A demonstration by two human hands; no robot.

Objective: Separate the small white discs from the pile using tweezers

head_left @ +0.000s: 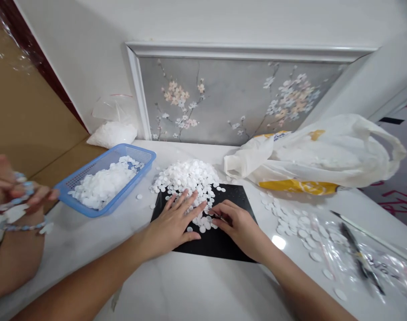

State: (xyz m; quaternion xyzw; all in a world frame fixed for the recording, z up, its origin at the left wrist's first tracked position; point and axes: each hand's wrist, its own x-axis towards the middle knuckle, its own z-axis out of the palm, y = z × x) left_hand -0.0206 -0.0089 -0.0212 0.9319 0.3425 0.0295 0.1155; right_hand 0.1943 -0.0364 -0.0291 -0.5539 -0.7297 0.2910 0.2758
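Observation:
A heap of small white round discs [190, 174] spills from the white tabletop onto a black mat [230, 243]. My left hand [176, 218] lies over the near side of the heap, palm down, its fingers spread among the discs. To its right, my right hand [235, 223] is low over the mat, thumb and fingertips drawn together in a pinch at the edge of the discs. Whatever is between those fingertips is too small and hidden to make out. Several loose discs [203, 223] lie on the mat between my two hands.
Left stands a blue basket [114, 207] of white discs, with a clear bag [113, 133] of white pieces behind. Another person's hands [19, 200] hold a bead string at far left. Rightward are a white plastic bag [323, 156], scattered discs [290, 220] and a black pen [360, 256].

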